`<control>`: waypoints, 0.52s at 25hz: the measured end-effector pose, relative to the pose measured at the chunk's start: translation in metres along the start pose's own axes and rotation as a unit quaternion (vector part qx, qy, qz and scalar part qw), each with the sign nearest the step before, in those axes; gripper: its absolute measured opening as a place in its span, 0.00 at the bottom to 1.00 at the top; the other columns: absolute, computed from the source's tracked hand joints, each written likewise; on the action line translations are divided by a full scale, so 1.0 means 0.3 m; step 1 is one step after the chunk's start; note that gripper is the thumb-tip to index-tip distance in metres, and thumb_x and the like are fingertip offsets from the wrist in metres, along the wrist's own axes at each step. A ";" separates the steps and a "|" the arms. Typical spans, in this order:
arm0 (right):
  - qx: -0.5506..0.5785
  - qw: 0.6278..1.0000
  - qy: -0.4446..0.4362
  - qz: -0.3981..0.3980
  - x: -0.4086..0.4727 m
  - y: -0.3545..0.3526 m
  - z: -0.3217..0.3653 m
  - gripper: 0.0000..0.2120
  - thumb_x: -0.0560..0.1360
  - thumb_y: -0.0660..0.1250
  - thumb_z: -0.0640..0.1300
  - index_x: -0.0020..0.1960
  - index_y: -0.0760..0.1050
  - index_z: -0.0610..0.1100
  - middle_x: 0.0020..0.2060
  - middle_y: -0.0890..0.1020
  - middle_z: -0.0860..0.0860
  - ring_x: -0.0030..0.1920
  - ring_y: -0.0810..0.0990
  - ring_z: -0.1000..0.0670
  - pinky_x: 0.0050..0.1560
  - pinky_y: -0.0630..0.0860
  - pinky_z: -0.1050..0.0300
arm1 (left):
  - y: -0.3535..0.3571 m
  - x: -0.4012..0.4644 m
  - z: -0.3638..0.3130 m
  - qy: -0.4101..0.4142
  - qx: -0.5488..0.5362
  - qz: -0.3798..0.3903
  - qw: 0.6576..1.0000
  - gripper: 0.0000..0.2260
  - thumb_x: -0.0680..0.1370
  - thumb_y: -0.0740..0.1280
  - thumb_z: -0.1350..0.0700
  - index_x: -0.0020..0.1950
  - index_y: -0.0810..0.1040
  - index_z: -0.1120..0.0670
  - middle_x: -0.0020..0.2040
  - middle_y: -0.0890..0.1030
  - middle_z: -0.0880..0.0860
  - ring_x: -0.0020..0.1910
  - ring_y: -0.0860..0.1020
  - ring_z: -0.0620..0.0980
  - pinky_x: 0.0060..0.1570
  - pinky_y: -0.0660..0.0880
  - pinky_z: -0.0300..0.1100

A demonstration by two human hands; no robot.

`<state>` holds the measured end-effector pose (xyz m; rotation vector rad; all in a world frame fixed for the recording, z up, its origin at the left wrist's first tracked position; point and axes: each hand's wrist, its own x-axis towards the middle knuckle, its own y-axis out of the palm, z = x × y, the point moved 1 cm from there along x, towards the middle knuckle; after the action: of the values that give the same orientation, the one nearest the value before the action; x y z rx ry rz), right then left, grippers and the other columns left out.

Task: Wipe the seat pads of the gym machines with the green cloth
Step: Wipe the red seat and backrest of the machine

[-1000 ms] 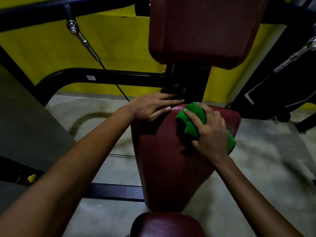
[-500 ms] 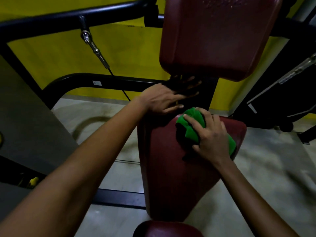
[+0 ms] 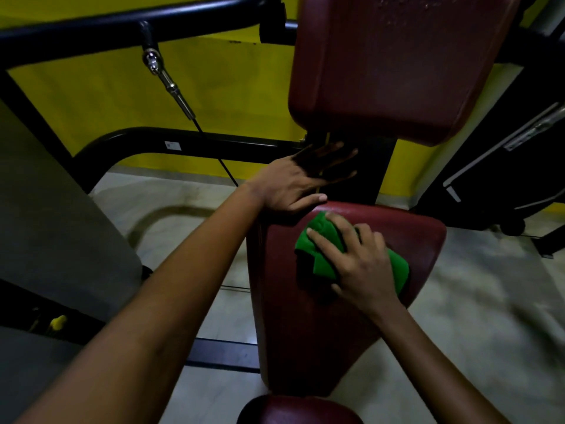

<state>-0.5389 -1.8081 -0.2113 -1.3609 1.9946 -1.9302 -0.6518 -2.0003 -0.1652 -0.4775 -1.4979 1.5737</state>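
Green cloth (image 3: 321, 255): I log it bunched on the far half of the seat pad, nearer the pad's left edge than its right; a fold sticks out past the hand on each side.
Right hand (image 3: 357, 264): I see it lying on top of the cloth, fingers spread and bent over the folds, pressing the cloth down onto the pad.
Seat pad (image 3: 305, 332): dark red, wide at the far end and tapering towards me. Bare red surface lies to the right of the cloth up to the rounded right corner, and over the whole near half down to the narrow tip.
Left hand (image 3: 290, 185): I note it at the pad's far left corner, thumb laid along the far edge, fingers straight and reaching forward into the shadow by the upright post; it holds nothing.
Back pad (image 3: 397, 62): same dark red, standing above and beyond the seat pad, with a dark gap between the two.
Upright post (image 3: 376, 172): black, in that gap.
Black frame tube (image 3: 183, 142): curves away to the left of the post.
Cable fitting (image 3: 165, 78): metal, hanging from the upper bar on the left.
Lower pad (image 3: 296, 408): red, rounded top, just beyond the seat pad's near tip.
Floor (image 3: 489, 316): pale, open on both sides of the seat pad.
Wall (image 3: 122, 93): yellow.
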 end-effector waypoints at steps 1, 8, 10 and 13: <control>-0.002 1.000 0.027 0.001 0.008 0.001 0.011 0.44 0.49 0.77 0.46 0.66 0.74 0.49 0.65 0.69 0.43 0.48 0.68 0.42 0.39 0.65 0.53 | -0.004 -0.001 -0.001 0.005 -0.003 -0.015 1.000 0.24 0.82 0.50 0.45 0.76 0.61 0.52 0.76 0.60 0.58 0.76 0.52 0.55 0.74 0.51 0.49; 0.022 0.988 -0.152 0.017 -0.124 0.077 0.127 0.17 0.74 0.62 0.44 0.63 0.73 0.48 0.65 0.69 0.44 0.47 0.74 0.42 0.43 0.68 0.50 | -0.014 0.008 -0.003 0.025 0.003 -0.034 0.999 0.24 0.82 0.52 0.46 0.77 0.60 0.53 0.76 0.58 0.58 0.77 0.52 0.56 0.75 0.49 0.50; 0.020 0.996 -0.081 0.007 -0.026 0.043 0.111 0.27 0.67 0.71 0.48 0.66 0.71 0.49 0.65 0.70 0.43 0.47 0.71 0.42 0.41 0.65 0.51 | -0.007 0.009 0.006 0.012 0.000 -0.020 1.000 0.25 0.82 0.49 0.44 0.76 0.61 0.52 0.75 0.61 0.59 0.76 0.55 0.57 0.74 0.53 0.50; 0.003 1.000 -0.016 0.009 0.072 0.020 0.094 0.39 0.56 0.75 0.47 0.67 0.72 0.48 0.65 0.71 0.42 0.47 0.69 0.42 0.40 0.63 0.52 | 0.008 0.010 0.008 -0.001 0.009 0.014 1.000 0.25 0.82 0.47 0.43 0.77 0.58 0.51 0.77 0.58 0.58 0.77 0.53 0.56 0.74 0.54 0.53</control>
<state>-0.5389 -1.8442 -0.2114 -1.3589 1.9780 -1.8945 -0.6561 -1.9992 -0.1660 -0.4885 -1.4841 1.6080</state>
